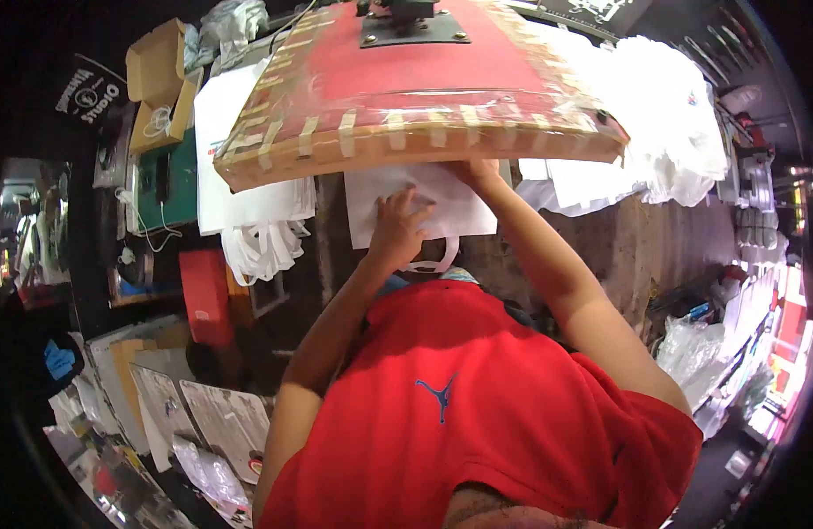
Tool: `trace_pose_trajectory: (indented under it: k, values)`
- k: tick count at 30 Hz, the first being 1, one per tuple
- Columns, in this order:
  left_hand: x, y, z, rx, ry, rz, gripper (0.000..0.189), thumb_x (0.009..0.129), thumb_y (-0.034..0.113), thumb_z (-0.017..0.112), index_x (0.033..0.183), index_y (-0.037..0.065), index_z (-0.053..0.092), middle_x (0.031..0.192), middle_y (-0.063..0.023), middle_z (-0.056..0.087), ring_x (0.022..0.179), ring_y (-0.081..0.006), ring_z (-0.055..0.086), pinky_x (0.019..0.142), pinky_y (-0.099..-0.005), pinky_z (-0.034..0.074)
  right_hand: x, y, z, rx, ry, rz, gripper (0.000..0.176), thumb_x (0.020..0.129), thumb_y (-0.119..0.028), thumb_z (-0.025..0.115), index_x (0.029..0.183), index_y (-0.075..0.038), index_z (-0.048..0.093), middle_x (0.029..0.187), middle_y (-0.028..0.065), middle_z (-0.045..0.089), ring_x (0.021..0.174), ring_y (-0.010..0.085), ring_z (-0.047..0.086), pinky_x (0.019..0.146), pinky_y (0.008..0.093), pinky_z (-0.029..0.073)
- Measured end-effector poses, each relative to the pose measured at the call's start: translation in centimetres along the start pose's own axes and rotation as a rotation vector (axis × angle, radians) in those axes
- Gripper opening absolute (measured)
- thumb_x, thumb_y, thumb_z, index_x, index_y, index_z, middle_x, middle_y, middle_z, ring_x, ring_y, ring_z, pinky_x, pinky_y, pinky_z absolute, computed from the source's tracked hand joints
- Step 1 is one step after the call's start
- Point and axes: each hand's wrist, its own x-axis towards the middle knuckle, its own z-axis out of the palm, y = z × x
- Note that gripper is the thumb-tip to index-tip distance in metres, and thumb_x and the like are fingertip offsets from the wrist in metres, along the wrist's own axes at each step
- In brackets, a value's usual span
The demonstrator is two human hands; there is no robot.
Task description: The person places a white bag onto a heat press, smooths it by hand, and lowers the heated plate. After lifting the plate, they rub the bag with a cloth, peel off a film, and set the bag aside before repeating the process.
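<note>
A white bag (464,207) with a loop handle (440,263) lies flat in front of me, the handle toward my body. My left hand (402,225) rests on the bag's left half with its fingers spread, holding nothing. Farther out, my right hand (478,169) reaches to the bag's far right part, its fingers hidden beneath the raised screen-printing frame (424,141). That frame tilts up over the bag's far end, with a red mesh, a wooden edge and strips of tape around it.
Stacked white bags (256,203) sit to the left, handles hanging toward me. A large pile of white bags (653,123) lies at the right. An open cardboard box (157,84) stands at far left, above a red box (205,298). A metal bracket (415,31) holds the frame's far end.
</note>
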Motion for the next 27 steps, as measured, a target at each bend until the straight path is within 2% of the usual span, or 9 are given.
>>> trace_pose_trajectory:
  k: [8,13,16,18,19,22,23,24,27]
  values:
    - [-0.6,-0.5,1.4,0.037,0.032,-0.071,0.052,0.082,0.01,0.068,0.132,0.022,0.066,0.151,-0.018,0.041,0.139,-0.036,0.039,0.113,-0.0723,0.021,3.4,3.4,-0.5,-0.004,-0.131,0.005,0.047,0.091,-0.045,0.064,0.128,-0.016,0.063,0.128,0.0131,0.063,0.116,0.0369,0.058,0.097,0.0517,0.047]
    - [0.1,0.2,0.5,-0.031,-0.013,-0.108,0.05,0.084,0.019,0.072,0.134,0.023,0.065,0.152,-0.0189,0.04,0.139,-0.0367,0.038,0.114,-0.0726,0.02,5.5,2.9,0.4,-0.008,-0.157,-0.015,0.046,0.091,-0.048,0.064,0.125,-0.016,0.066,0.121,0.0143,0.067,0.108,0.0382,0.063,0.09,0.0517,0.05]
    - [0.0,0.0,0.1,-0.062,-0.001,-0.088,0.049,0.085,0.023,0.073,0.134,0.023,0.066,0.153,-0.0187,0.039,0.14,-0.0367,0.037,0.114,-0.0722,0.019,2.3,1.8,0.1,-0.012,-0.118,-0.074,0.046,0.092,-0.049,0.064,0.123,-0.015,0.067,0.118,0.015,0.069,0.103,0.0389,0.065,0.086,0.0517,0.053]
    - [0.3,-0.3,0.5,-0.056,-0.015,-0.087,0.049,0.085,0.024,0.074,0.134,0.023,0.066,0.154,-0.0179,0.039,0.141,-0.0363,0.036,0.115,-0.0714,0.019,2.2,0.9,-1.2,-0.028,-0.181,-0.061,0.046,0.092,-0.05,0.064,0.121,-0.015,0.068,0.115,0.0154,0.07,0.099,0.0394,0.067,0.083,0.0517,0.054]
    - [0.1,-0.6,0.7,-0.044,-0.044,-0.083,0.049,0.085,0.024,0.074,0.134,0.022,0.066,0.155,-0.0172,0.038,0.142,-0.0359,0.035,0.115,-0.0707,0.019,3.0,0.3,-1.6,-0.047,-0.278,0.012,0.038,0.094,-0.044,0.063,0.115,-0.014,0.071,0.105,0.0164,0.072,0.089,0.0392,0.069,0.074,0.0512,0.056]
    - [0.2,-0.7,-0.4,-0.057,-0.105,-0.096,0.051,0.084,0.025,0.075,0.134,0.023,0.066,0.156,-0.0158,0.038,0.143,-0.0351,0.034,0.116,-0.0701,0.018,3.1,0.2,-0.5,-0.025,-0.211,-0.049,0.03,0.094,-0.037,0.064,0.111,-0.014,0.073,0.105,0.0165,0.072,0.09,0.0378,0.07,0.077,0.0513,0.055]
    - [0.1,-0.9,-0.5,-0.056,-0.111,-0.094,0.051,0.083,0.027,0.076,0.133,0.022,0.067,0.157,-0.0148,0.038,0.143,-0.0339,0.034,0.118,-0.0677,0.018,4.1,-2.8,-1.6,0.067,-0.165,0.097,0.023,0.09,-0.031,0.067,0.103,-0.013,0.073,0.099,0.017,0.071,0.087,0.0375,0.068,0.075,0.0509,0.054]
    - [0.0,-0.9,-0.5,-0.077,-0.104,-0.111,0.051,0.083,0.027,0.076,0.133,0.022,0.067,0.157,-0.0148,0.038,0.143,-0.0339,0.034,0.118,-0.0677,0.018,4.6,-4.9,-0.9,0.063,-0.188,0.082,0.023,0.09,-0.031,0.067,0.103,-0.013,0.073,0.099,0.017,0.071,0.087,0.0375,0.068,0.075,0.0509,0.054]
    - [-0.4,-2.2,-0.8,-0.125,-0.158,-0.082,0.048,0.083,0.031,0.076,0.13,0.021,0.069,0.157,-0.0152,0.036,0.146,-0.034,0.031,0.12,-0.0661,0.015,5.2,-10.7,4.5,0.134,-0.129,-0.061,0.013,0.082,-0.023,0.069,0.086,-0.011,0.067,0.089,0.0151,0.064,0.084,0.0368,0.064,0.072,0.0496,0.053]
